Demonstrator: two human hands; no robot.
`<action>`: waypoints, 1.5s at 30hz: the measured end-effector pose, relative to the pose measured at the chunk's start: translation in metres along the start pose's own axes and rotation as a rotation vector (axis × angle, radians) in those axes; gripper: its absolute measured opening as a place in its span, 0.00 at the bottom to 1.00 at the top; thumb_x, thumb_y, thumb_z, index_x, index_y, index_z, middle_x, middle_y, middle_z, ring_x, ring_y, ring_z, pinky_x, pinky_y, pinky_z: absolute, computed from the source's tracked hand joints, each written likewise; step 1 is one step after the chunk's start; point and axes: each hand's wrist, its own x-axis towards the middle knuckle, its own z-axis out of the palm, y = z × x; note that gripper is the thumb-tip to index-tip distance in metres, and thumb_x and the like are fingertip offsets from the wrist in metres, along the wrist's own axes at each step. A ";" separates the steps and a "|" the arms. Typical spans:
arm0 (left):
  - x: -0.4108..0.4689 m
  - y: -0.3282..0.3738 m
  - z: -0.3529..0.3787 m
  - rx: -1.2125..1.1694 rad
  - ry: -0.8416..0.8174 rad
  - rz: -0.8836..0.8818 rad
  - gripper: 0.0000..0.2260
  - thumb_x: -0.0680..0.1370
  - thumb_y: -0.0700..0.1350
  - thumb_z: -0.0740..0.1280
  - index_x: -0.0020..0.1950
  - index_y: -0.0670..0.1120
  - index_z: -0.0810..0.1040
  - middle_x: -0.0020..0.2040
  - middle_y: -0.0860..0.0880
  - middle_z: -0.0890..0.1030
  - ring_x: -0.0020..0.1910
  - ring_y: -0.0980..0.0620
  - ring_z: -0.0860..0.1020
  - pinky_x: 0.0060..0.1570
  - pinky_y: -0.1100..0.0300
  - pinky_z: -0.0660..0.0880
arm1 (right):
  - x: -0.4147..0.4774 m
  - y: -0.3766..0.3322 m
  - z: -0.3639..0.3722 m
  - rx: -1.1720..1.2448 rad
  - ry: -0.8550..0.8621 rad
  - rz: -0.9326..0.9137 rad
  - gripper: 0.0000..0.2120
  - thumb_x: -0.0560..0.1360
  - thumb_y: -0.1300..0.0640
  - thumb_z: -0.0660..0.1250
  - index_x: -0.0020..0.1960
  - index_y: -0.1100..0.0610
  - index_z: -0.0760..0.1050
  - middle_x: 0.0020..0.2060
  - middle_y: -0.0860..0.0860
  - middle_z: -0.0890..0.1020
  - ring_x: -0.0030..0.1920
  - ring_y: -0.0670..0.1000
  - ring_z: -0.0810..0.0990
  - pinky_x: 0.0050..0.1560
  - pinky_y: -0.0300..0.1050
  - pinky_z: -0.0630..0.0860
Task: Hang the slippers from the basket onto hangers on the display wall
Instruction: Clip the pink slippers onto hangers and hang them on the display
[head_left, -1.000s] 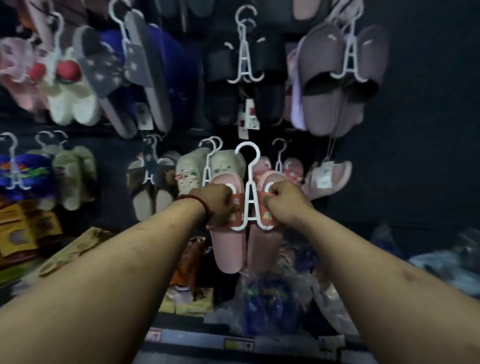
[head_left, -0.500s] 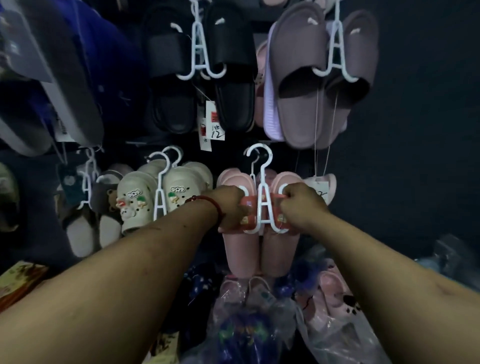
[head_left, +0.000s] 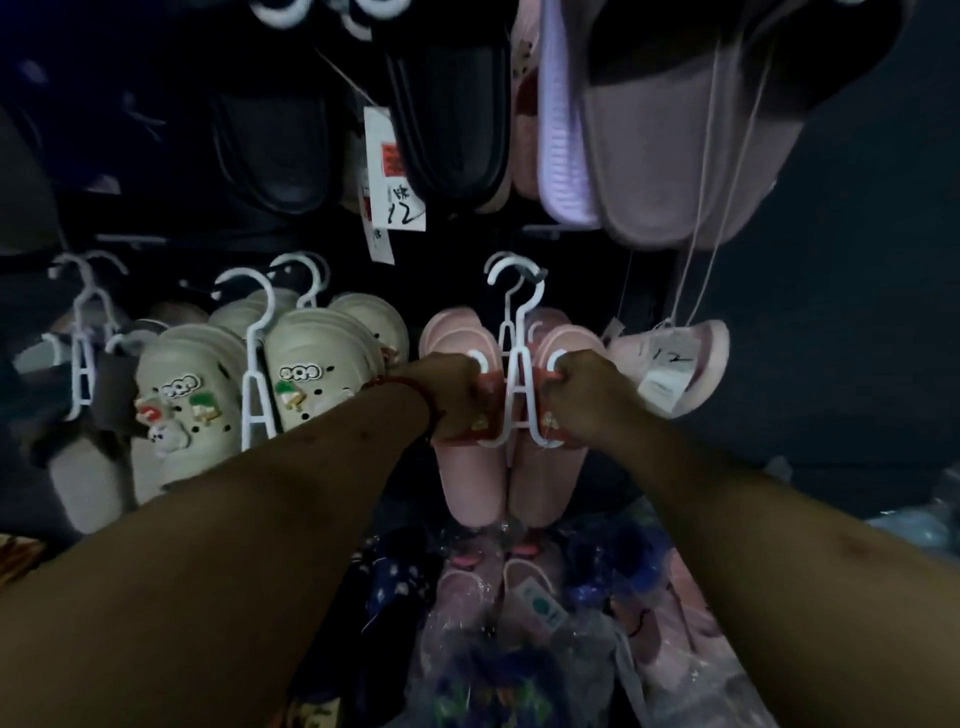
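Head view: dim display wall.
Hanger: white hanger (head_left: 530, 395), hook up against the wall; whether it is hooked on cannot be told.
Pink slippers (head_left: 470, 483): on the hanger, one each side.
Left hand (head_left: 452, 395): fingers curled round the left slipper's strap.
Right hand (head_left: 587, 400): fingers curled round the right slipper's strap.
Cream clogs (head_left: 192, 405): left of the hanger.
Price tag (head_left: 392, 171): above the hanger.
Bagged slippers (head_left: 519, 623): below the hanger.

Cream charm-studded clogs (head_left: 200, 410) crowd the left, a pale pink tagged slipper (head_left: 698, 364) the right, black rubber slides (head_left: 452, 130) overhang — free room only by the bare dark wall (head_left: 857, 322), far right.
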 end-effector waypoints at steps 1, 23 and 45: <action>0.009 -0.004 0.002 -0.008 0.011 -0.008 0.12 0.81 0.51 0.62 0.57 0.43 0.76 0.59 0.41 0.79 0.59 0.41 0.77 0.48 0.59 0.68 | 0.009 0.001 0.005 -0.026 -0.004 -0.001 0.17 0.81 0.54 0.63 0.34 0.56 0.68 0.32 0.51 0.73 0.35 0.52 0.73 0.28 0.41 0.62; -0.073 -0.004 -0.032 -0.192 0.199 -0.084 0.22 0.76 0.50 0.71 0.64 0.39 0.72 0.61 0.40 0.78 0.61 0.41 0.76 0.56 0.58 0.69 | -0.051 -0.027 -0.016 0.047 -0.050 0.013 0.20 0.74 0.50 0.71 0.61 0.59 0.75 0.56 0.57 0.81 0.57 0.59 0.80 0.55 0.47 0.76; -0.537 -0.172 -0.029 0.083 0.147 -0.618 0.29 0.73 0.62 0.70 0.69 0.49 0.70 0.65 0.46 0.75 0.62 0.45 0.75 0.59 0.49 0.74 | -0.356 -0.298 0.131 0.070 -0.554 -0.652 0.37 0.72 0.46 0.77 0.75 0.53 0.65 0.69 0.54 0.73 0.66 0.56 0.74 0.58 0.46 0.74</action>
